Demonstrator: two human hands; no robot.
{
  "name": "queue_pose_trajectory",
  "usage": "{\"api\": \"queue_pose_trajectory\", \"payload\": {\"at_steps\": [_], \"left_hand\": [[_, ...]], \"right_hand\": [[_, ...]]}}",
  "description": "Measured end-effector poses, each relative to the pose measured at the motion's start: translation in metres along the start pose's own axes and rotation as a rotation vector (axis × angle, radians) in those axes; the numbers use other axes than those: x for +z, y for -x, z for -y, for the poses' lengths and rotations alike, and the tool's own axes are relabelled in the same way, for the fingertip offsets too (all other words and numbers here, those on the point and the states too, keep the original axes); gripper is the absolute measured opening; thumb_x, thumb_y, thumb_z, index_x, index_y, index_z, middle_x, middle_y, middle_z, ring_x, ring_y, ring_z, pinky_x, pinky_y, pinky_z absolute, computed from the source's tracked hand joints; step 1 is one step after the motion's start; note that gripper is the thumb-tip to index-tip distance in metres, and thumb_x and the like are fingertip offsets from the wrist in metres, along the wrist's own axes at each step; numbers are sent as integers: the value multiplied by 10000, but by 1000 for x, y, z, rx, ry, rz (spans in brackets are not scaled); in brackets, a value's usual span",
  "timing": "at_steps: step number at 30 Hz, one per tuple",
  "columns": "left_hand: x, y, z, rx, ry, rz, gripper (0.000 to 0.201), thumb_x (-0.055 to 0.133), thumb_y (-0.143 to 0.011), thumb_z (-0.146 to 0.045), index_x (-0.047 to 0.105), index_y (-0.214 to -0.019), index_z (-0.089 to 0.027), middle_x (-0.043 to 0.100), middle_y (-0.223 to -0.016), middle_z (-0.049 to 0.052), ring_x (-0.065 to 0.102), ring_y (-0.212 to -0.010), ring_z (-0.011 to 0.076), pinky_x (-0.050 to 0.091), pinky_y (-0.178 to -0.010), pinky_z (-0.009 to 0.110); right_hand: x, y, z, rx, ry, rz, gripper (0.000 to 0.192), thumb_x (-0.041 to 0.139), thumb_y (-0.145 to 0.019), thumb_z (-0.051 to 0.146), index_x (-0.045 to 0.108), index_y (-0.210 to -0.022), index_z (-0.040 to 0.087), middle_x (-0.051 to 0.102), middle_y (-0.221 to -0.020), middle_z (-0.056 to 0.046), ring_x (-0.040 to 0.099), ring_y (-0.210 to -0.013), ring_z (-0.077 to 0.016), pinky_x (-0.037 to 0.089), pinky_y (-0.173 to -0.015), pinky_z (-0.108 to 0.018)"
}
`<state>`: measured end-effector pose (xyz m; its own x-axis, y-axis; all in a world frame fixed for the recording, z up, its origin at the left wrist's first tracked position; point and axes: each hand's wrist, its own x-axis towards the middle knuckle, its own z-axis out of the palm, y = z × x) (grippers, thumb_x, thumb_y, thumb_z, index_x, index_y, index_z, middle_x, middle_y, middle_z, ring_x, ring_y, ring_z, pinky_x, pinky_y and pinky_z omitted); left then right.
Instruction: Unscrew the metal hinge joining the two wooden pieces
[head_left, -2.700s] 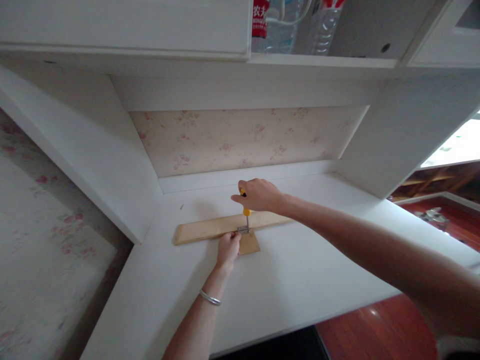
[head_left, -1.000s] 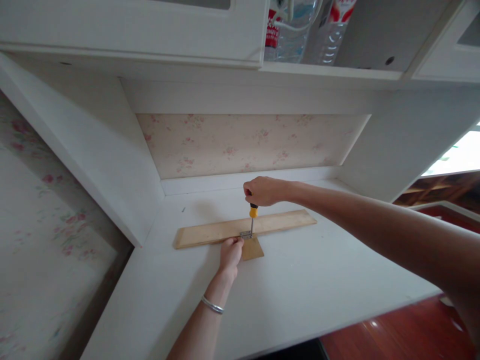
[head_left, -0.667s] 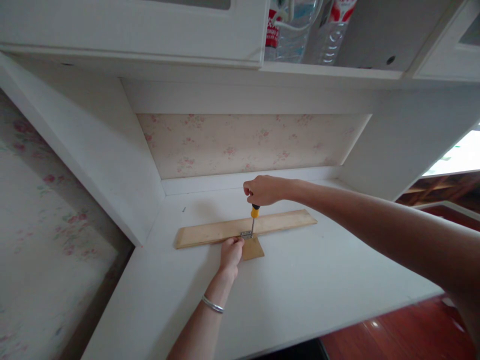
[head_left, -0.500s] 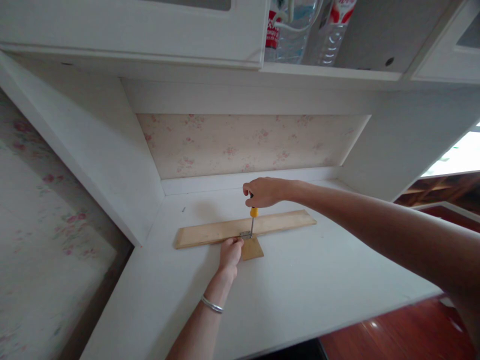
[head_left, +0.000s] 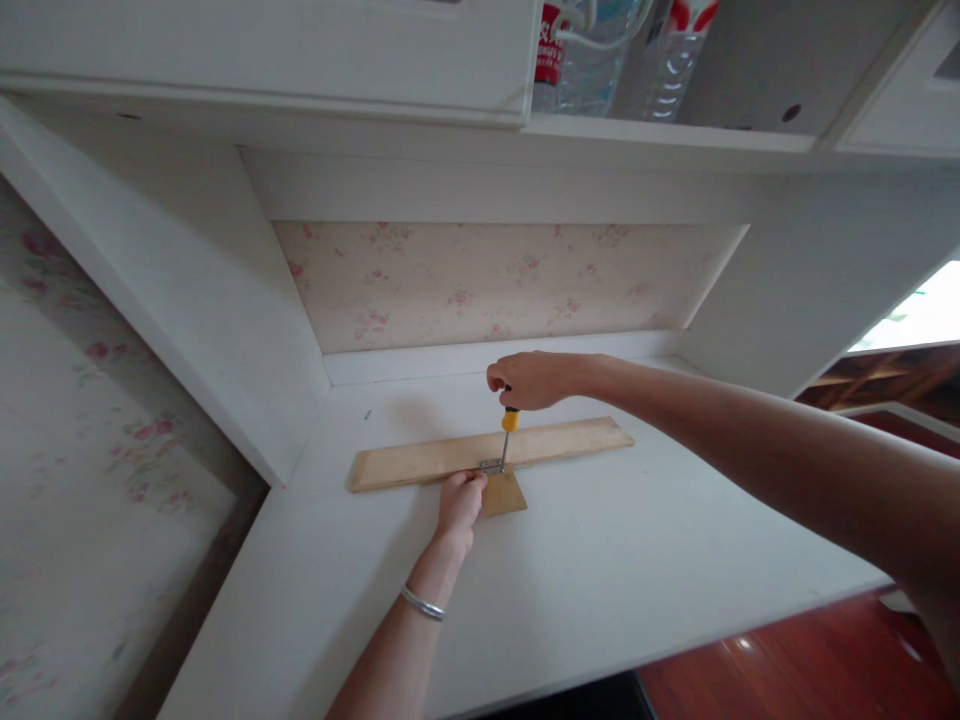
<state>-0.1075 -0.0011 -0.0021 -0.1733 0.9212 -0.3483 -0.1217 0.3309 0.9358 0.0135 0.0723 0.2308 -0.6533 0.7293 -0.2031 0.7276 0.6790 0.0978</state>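
"Floral wallpaper (head_left: 465, 285) backs the white desk (head_left: 637, 560). Where on it does the hinge (head_left: 490, 465) sit?"

"Closer to the back edge than the front, left of the middle, where the long board (head_left: 420, 458) meets the short board (head_left: 507, 496). Its long axis runs left to right, along the long board's near edge; the short board points toward the desk's front edge."

"Which hand is nearer?"

"Left hand (head_left: 459, 500). Its fingertips are pressed together by the hinge's near left corner, so the metal lies just ahead of them and to the right. Whether they pinch it or the short board, I can't tell from here."

"And the right hand (head_left: 534, 381)?"

"Higher up, fingers curled round the handle of the screwdriver (head_left: 510, 421). It stands almost upright, top leaning slightly right, tip down at the hinge's right end."
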Motion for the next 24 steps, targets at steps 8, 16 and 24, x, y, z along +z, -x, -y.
{"api": "queue_pose_trajectory", "payload": {"at_steps": [8,16,24], "left_hand": [[0,2,-2,-8,-1,10,149,560,-717,-227,505,-593,-165,317,-389,-77,251,-356,61,136,-383,216],[0,1,0,7,11,19,201,562,-723,-234,463,-558,-176,308,-380,-76,249,-355,61,139,-384,218],[0,3,-2,-4,29,22,183,575,-720,-238,482,-577,-173,305,-379,-82,244,-346,58,135,-382,215]], "right_hand": [[-8,1,4,82,-66,133,330,474,-760,318,584,-1022,149,666,-781,-88,586,-568,-166,379,-550,-283],[-14,3,9,137,-165,165,411,465,-783,408,531,-1084,137,657,-781,-103,568,-458,-158,398,-486,-287],[-11,-1,10,109,-92,156,413,448,-804,465,592,-1010,136,667,-841,-124,584,-530,-169,393,-511,-290]]}}
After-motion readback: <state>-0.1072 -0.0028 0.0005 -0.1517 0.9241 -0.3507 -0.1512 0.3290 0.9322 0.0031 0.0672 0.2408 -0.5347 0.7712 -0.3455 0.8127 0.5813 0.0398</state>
